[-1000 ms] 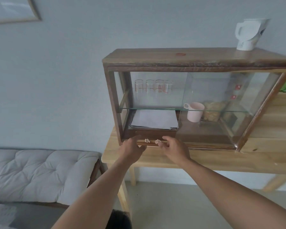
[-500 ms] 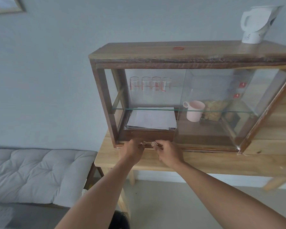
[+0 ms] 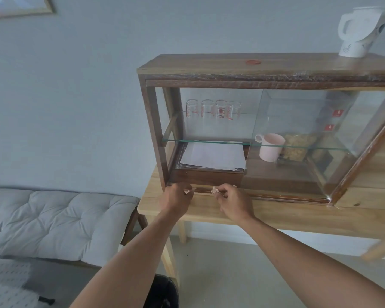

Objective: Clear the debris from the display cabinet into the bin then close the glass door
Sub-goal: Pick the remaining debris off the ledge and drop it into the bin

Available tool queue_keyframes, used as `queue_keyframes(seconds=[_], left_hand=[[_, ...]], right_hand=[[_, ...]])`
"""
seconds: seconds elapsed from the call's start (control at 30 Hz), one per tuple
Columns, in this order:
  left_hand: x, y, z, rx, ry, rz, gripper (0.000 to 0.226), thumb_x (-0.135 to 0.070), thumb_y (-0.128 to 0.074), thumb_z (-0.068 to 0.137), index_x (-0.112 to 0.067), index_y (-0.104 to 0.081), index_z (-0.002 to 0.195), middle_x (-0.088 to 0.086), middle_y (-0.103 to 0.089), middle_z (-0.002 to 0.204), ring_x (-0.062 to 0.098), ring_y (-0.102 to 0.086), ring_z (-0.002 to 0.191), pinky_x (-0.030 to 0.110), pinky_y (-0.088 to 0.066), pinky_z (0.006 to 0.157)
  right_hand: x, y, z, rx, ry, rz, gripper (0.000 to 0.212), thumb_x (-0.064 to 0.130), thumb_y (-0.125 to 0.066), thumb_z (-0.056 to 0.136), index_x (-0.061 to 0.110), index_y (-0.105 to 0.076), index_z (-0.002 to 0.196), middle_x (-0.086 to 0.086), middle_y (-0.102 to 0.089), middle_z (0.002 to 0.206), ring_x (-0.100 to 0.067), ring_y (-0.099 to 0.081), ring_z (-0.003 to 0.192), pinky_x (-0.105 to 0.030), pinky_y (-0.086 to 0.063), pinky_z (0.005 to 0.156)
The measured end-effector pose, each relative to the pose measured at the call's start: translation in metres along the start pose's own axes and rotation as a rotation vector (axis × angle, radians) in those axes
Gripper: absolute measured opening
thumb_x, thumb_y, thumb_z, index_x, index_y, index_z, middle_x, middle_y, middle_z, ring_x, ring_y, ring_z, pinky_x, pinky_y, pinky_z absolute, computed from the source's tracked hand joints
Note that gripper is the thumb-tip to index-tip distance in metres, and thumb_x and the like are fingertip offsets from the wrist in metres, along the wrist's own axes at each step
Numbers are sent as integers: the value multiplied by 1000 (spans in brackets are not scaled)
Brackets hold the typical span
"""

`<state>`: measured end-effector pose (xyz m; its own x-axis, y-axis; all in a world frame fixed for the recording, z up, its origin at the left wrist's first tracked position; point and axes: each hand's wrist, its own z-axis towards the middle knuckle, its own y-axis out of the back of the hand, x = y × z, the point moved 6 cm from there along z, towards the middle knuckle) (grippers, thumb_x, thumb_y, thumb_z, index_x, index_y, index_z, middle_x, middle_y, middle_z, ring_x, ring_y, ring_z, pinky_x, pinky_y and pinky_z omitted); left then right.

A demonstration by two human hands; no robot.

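Wooden table (image 3: 276, 215) bears cabinet (image 3: 242, 72); bin (image 3: 162, 292) below.

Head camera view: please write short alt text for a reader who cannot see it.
Two bare hands, left hand and right hand, each pinch a small crumpled scrap at the open front edge of a wooden display cabinet on a table. A black bin stands below.

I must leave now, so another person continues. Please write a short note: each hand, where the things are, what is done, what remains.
Left hand: pinching a debris scrap at the display cabinet front sill.
Right hand: grip on another scrap.
Bin: on the floor below, between the arms.
Glass door: slid right, left side open.
Done: scraps in hand.
Left: drop both in bin, close door.
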<state>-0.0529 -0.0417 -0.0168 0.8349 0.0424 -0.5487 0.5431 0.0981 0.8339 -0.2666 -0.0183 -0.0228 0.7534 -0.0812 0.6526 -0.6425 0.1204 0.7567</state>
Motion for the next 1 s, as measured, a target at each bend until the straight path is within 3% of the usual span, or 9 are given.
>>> queue_keyframes(seconds=[0.17, 0.37, 0.5, 0.67, 0.8, 0.9, 1.0], left_hand=[[28, 26, -20, -32, 30, 18, 26, -52, -64, 103, -39, -80, 119, -2, -80, 107, 27, -73, 97, 35, -58, 72], [73, 53, -49, -12, 113, -27, 25, -48, -63, 103, -39, -78, 121, -3, -79, 96, 26, -74, 90, 43, -64, 82], [105, 72, -70, -44, 143, -28, 25, -50, -63, 103, -36, -79, 118, -15, -69, 79, 18, -66, 84, 33, -57, 73], [146, 87, -96, -97, 189, -30, 28, -52, -63, 103, -35, -81, 117, -7, -78, 109, 20, -71, 103, 29, -46, 68], [182, 92, -119, -108, 233, -50, 28, -49, -63, 104, -33, -80, 120, -6, -80, 104, 16, -68, 85, 23, -36, 53], [211, 88, -136, -91, 288, -74, 26, -48, -65, 103, -35, -80, 118, -7, -80, 102, 21, -73, 86, 28, -44, 57], [239, 79, -150, -87, 360, -103, 22, -46, -68, 100, -37, -80, 116, -12, -77, 97, 21, -74, 89, 34, -57, 69]], right_hand=[[22, -11, -18, 21, 24, 41, 21, 48, -65, 100, 30, -75, 105, 9, -80, 86, -20, -79, 86, -39, -60, 82], [56, -34, -44, 64, 70, 44, 27, 57, -61, 100, 34, -73, 102, 10, -74, 72, -19, -75, 77, -35, -58, 77], [79, -53, -63, 99, 126, 31, 19, 51, -62, 100, 36, -73, 100, 9, -72, 66, -17, -75, 79, -35, -59, 74], [103, -83, -82, 167, 179, -1, 26, 55, -60, 102, 33, -73, 105, 8, -75, 74, -18, -75, 78, -33, -55, 69], [117, -115, -97, 229, 211, -1, 27, 53, -61, 102, 30, -74, 107, 5, -80, 85, -19, -77, 76, -36, -61, 72], [119, -144, -110, 297, 198, 10, 25, 54, -60, 102, 33, -74, 105, 8, -78, 75, -14, -75, 70, -35, -59, 71], [117, -174, -119, 345, 198, -17, 29, 57, -59, 102, 33, -74, 106, 6, -79, 85, -21, -74, 82, -38, -59, 76]])
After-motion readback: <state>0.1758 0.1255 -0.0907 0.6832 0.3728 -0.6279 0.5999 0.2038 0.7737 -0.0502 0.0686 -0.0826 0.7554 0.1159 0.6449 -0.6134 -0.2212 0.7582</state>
